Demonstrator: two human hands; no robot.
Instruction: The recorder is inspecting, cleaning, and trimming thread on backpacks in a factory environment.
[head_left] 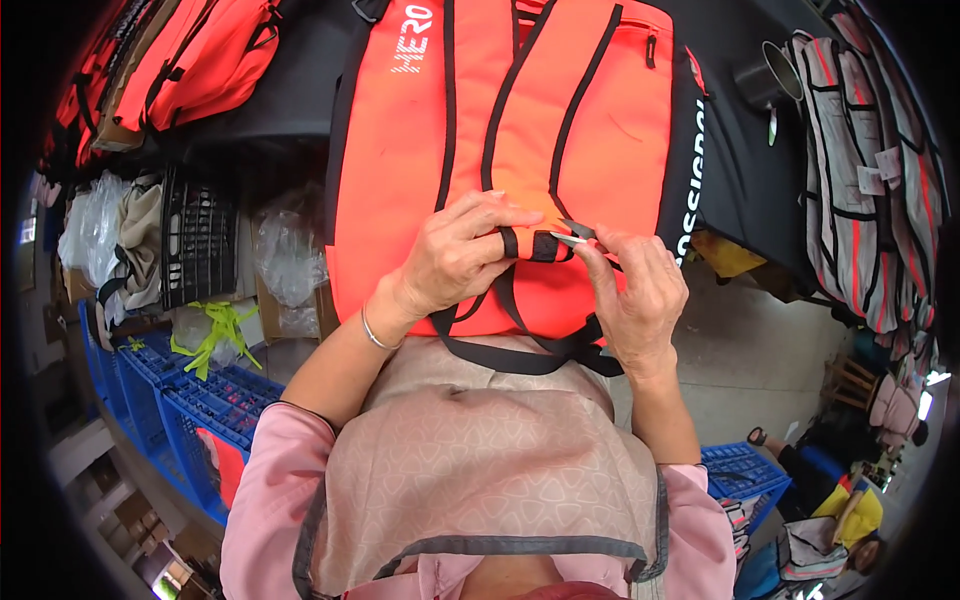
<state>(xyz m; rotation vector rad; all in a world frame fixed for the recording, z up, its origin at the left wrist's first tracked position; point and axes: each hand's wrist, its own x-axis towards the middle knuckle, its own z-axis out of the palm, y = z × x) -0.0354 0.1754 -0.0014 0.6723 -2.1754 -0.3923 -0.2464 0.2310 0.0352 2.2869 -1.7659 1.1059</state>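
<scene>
A bright orange-red backpack [625, 140] with black edging lies on the black-covered table, its shoulder straps facing up. My left hand [455, 250] is closed on the lower end of one shoulder strap [530, 185], folding it up near a patch of black webbing. Pinched in my right hand [640, 285] is a pair of small metal thread snips [573, 236]. Their blades point left and lie close against the strap end, by the left fingertips. Black webbing straps [500, 358] hang in loops over the backpack's near edge, at my apron.
More orange bags [205, 60] are piled at the far left. Grey bags with orange stripes [850, 170] lie at the right, beside a metal cup [782, 72]. A black crate [200, 240] and blue crates [215, 400] stand lower left. Another person [850, 515] is at lower right.
</scene>
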